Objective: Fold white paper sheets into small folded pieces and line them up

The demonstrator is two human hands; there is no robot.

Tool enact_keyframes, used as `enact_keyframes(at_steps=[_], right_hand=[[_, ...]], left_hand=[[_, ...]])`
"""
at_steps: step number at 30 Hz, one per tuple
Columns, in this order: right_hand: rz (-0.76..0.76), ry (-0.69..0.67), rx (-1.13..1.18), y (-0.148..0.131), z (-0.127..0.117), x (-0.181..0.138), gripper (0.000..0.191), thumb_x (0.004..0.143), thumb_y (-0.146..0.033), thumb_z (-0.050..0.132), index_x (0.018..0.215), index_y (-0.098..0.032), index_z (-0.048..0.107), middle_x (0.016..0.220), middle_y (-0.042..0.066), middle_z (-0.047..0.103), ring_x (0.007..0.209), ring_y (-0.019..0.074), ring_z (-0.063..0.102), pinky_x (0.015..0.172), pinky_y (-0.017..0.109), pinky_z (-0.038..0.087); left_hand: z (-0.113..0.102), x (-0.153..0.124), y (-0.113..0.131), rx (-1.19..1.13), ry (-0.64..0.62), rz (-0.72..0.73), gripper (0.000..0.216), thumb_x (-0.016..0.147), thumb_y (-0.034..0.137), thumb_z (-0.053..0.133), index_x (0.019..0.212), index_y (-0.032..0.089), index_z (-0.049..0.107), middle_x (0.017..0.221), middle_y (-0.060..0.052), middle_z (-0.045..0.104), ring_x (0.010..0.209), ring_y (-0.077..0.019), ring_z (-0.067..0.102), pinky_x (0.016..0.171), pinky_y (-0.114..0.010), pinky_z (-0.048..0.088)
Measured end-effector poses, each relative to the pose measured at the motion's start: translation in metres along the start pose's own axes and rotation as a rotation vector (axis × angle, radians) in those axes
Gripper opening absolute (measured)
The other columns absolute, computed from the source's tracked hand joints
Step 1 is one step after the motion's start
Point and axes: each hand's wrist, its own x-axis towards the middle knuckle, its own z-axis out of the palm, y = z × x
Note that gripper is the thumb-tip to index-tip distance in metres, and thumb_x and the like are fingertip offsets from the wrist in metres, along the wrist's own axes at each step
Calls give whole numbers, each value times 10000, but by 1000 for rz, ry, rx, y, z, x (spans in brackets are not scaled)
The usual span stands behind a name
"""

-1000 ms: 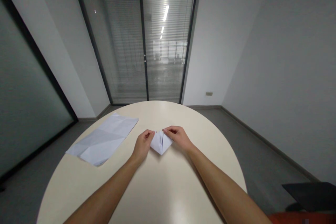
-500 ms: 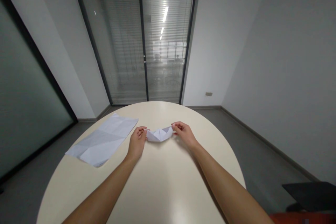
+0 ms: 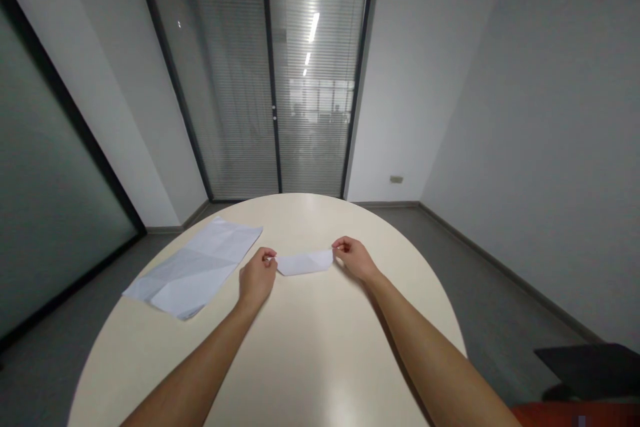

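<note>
Between my hands is a small folded white paper (image 3: 305, 263), a long narrow shape with slanted lower corners. My left hand (image 3: 259, 276) pinches its left end. At the right end, the fingertips of my right hand (image 3: 354, 257) are closed on the paper's upper corner. The side facing me looks almost flat, with a faint crease near the middle. Whether its lower edge rests on the tabletop I cannot tell.
The round cream table (image 3: 300, 360) spreads under both arms. Creased white paper sheets (image 3: 195, 267) lie on its left side. A black flat object (image 3: 590, 367) and something red (image 3: 575, 415) are at the lower right. Glass doors (image 3: 260, 80) stand behind the table.
The folded paper has gone from a bent, boat-like shape with raised ends to a straighter, flatter strip. My hands have moved slightly apart, both still gripping its ends.
</note>
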Motion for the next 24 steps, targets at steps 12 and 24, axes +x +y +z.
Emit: enact_keyframes(at_steps=[12, 24], right_hand=[[-24, -44, -417, -15, 2, -8, 222, 798, -214, 575, 938, -197, 746, 777, 26, 699, 703, 170, 610, 685, 275, 443], [-345, -353, -605, -72, 41, -39, 533, 1027, -389, 312, 1468, -142, 482, 1519, 127, 466, 1410, 242, 400, 1175, 401, 273]], left_hand=[[10, -29, 20, 471, -495, 580, 458, 993, 303, 408, 1425, 189, 508, 1567, -92, 413, 1448, -276, 368, 1194, -508, 289], [15, -33, 18, 581, -603, 492, 598, 982, 358, 355, 1523, 105, 354, 1595, -148, 328, 1501, -262, 258, 1218, -460, 232]])
